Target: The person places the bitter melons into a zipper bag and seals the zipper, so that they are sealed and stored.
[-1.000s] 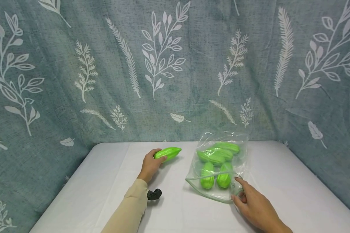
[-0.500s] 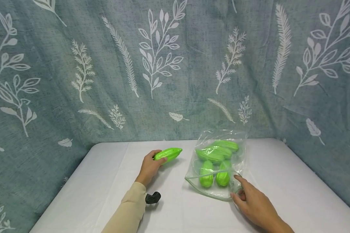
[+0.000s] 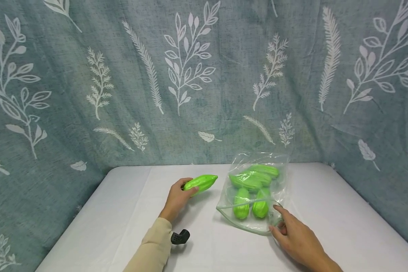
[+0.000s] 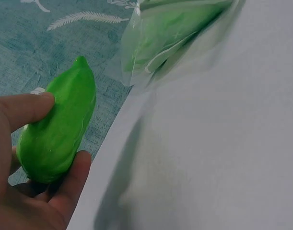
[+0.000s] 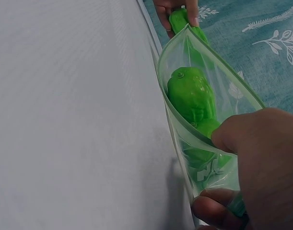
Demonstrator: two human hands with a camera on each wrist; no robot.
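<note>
My left hand (image 3: 177,198) grips the stem end of a bright green, ridged, pointed vegetable (image 3: 201,183), shaped like a bitter melon, just left of the bag. In the left wrist view, thumb and fingers lie on opposite sides of this vegetable (image 4: 60,124). A clear zip bag (image 3: 226,189) lies at right with its wide mouth towards me. Several similar green vegetables (image 3: 246,183) are inside it. My right hand (image 3: 297,238) holds the bag's right mouth corner. The right wrist view shows the green rim (image 5: 175,112) gaping, with digits of that hand at both edges.
A white-covered table (image 3: 98,230) runs back to a blue-green leaf-patterned curtain (image 3: 224,75). A black curved piece (image 3: 180,237) sticks out beside the left sleeve (image 3: 153,241).
My left hand has moved slightly right towards the bag with the green vegetable in its grip. The right hand and the bag stay about where they were.
</note>
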